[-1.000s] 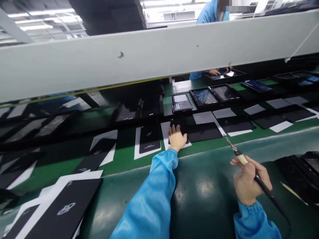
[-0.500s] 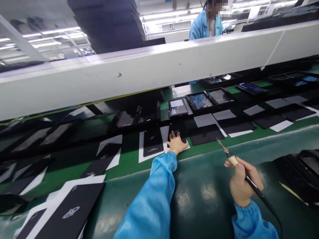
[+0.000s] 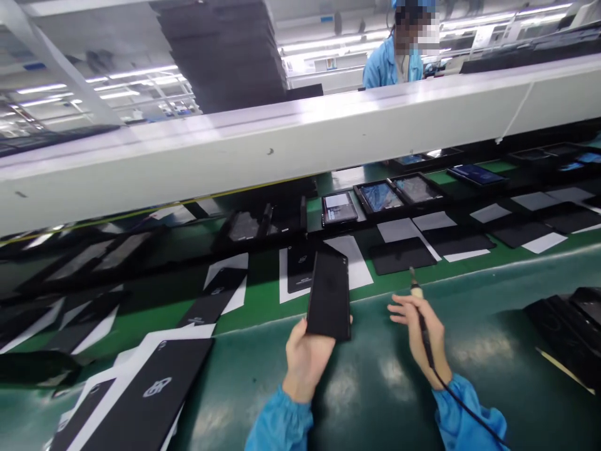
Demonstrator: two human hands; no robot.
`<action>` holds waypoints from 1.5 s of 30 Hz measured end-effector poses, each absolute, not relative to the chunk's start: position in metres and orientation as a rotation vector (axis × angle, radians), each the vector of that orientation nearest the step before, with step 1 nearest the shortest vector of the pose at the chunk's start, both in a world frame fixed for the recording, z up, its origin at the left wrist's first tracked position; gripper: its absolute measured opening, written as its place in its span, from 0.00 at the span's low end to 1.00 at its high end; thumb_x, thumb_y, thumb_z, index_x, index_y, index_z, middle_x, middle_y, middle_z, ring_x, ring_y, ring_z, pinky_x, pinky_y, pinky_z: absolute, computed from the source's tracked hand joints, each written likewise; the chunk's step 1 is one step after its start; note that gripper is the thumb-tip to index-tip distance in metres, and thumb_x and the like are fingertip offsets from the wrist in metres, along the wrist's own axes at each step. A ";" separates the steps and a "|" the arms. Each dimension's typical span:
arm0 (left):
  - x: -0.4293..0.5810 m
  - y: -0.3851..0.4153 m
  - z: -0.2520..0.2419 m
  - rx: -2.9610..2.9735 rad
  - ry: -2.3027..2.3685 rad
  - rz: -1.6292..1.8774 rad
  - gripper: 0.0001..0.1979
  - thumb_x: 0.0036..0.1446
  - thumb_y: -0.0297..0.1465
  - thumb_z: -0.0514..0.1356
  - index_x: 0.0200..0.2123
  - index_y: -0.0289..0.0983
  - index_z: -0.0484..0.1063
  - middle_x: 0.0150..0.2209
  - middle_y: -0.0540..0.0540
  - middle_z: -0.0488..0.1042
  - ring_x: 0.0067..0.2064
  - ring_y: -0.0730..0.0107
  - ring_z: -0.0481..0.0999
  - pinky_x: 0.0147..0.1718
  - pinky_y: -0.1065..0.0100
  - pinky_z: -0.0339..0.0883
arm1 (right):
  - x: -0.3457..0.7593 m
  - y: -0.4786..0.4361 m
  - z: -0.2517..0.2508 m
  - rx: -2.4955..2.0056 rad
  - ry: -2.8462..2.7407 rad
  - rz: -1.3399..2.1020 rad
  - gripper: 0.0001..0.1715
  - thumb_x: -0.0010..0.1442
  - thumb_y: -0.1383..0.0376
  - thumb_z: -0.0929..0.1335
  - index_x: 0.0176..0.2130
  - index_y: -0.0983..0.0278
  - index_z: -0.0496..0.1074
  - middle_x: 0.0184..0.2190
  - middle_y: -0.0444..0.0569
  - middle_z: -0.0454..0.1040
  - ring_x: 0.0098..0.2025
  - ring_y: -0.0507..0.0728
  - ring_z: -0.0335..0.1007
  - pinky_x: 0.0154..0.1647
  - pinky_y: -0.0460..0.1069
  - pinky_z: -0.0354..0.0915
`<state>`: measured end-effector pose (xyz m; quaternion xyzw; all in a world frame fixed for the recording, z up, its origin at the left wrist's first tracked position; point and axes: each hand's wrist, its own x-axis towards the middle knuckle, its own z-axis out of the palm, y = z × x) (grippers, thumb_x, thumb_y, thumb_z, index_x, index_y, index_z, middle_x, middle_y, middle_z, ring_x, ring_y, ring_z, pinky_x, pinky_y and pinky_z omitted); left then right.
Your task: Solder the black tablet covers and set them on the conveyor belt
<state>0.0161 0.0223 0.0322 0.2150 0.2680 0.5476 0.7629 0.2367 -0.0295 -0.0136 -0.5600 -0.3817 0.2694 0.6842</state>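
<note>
Blue sleeves come over the dark green bench, nearest to me. The left hand is closed around the lower end of a black panel and holds it up, tilted, over the bench edge. The right hand grips a soldering iron between thumb and fingers, with its tip pointing up and the other fingers partly open. Farther away, more black panels lie with white papers on a green belt. Behind a white beam, a co-worker in a blue coat stands.
</note>
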 end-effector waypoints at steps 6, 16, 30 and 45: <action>0.007 -0.053 0.014 0.396 0.590 1.019 0.21 0.49 0.32 0.66 0.49 0.43 0.78 0.56 0.42 0.77 0.60 0.48 0.72 0.61 0.49 0.64 | 0.181 -0.034 -0.021 -1.270 -1.225 0.704 0.13 0.63 0.58 0.71 0.43 0.64 0.69 0.56 0.62 0.74 0.52 0.62 0.78 0.46 0.52 0.77; -0.057 -0.028 0.009 0.767 0.965 0.987 0.25 0.52 0.40 0.71 0.52 0.38 0.72 0.38 0.43 0.80 0.37 0.63 0.80 0.37 0.66 0.72 | 0.219 -0.038 0.002 -1.265 -1.725 0.730 0.08 0.68 0.63 0.65 0.35 0.61 0.69 0.46 0.53 0.81 0.48 0.59 0.80 0.50 0.52 0.74; -0.044 -0.036 -0.011 0.521 0.877 1.009 0.28 0.39 0.29 0.77 0.45 0.36 0.73 0.42 0.42 0.82 0.38 0.68 0.80 0.38 0.70 0.70 | 0.206 -0.044 0.022 -1.108 -1.862 0.137 0.23 0.66 0.72 0.68 0.59 0.57 0.72 0.36 0.46 0.82 0.34 0.56 0.80 0.40 0.51 0.75; -0.048 -0.032 -0.019 0.550 0.936 1.120 0.21 0.47 0.33 0.72 0.44 0.35 0.71 0.34 0.45 0.82 0.32 0.67 0.80 0.36 0.68 0.72 | 0.163 -0.057 0.007 -1.053 -1.024 0.913 0.09 0.65 0.63 0.71 0.45 0.62 0.74 0.34 0.51 0.82 0.30 0.58 0.80 0.26 0.50 0.73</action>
